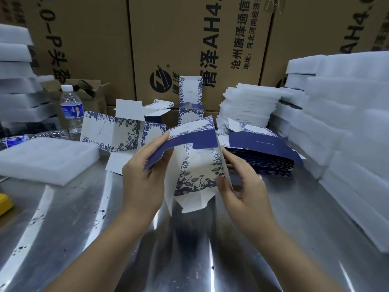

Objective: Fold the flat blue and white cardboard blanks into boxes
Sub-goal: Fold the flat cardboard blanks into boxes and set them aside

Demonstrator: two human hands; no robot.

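Brown cartons (189,39) stand behind a steel table (73,218). Above it, the left hand (143,175) and right hand (242,186) each grip a side of a half-folded blank (195,165); flat blanks (263,163) lie just beyond the right hand.

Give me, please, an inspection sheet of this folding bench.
Surface: shiny metal table, dark specks.
Job's things: half-folded blank in hand; stack of flat blanks at right; opened boxes behind.
Clutter: water bottle, foam tray, yellow object at left edge.
Grips: left hand and right hand each hold the blank.
Cables: nothing seen.
Surroundings: white foam stacks both sides, brown cartons behind.
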